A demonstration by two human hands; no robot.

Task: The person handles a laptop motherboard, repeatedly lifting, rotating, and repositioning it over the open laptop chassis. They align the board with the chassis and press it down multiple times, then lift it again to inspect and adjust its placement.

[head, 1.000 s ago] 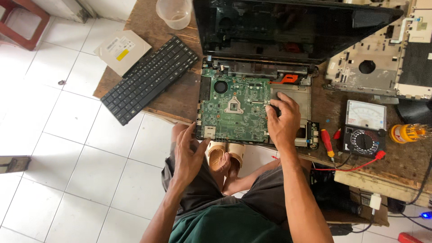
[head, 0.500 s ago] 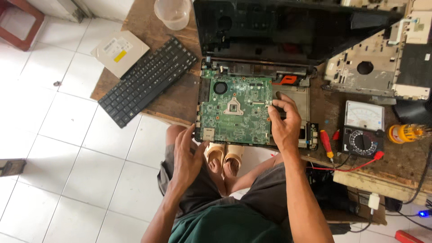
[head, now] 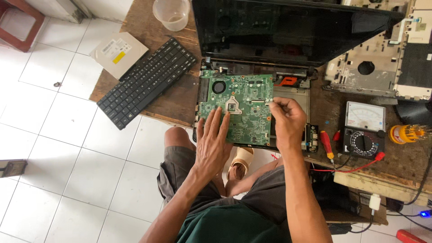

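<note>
**Seating the Mainboard in the Laptop Base**

While the green mainboard lies in the open laptop base at the front edge of the desk, we judge the step in hand to be settling or freeing the board in its tray. Our left hand rests flat, fingers spread, on the near left part of the board, holding nothing. Our right hand sits at the board's right edge with a narrow grip, thumb and forefinger pinched together near the upper right corner; whether a screw, a connector or nothing lies between them we cannot tell.

The black screen stands open behind the board. A detached black keyboard lies to the left, beside a flat optical drive and a clear plastic cup. To the right are a red-handled screwdriver, an analogue multimeter and a stripped laptop shell.

As we judge it, the next move calls for steady downward pressure from the left palm while the right fingertips work at the edge, avoiding flex in the board.
</note>
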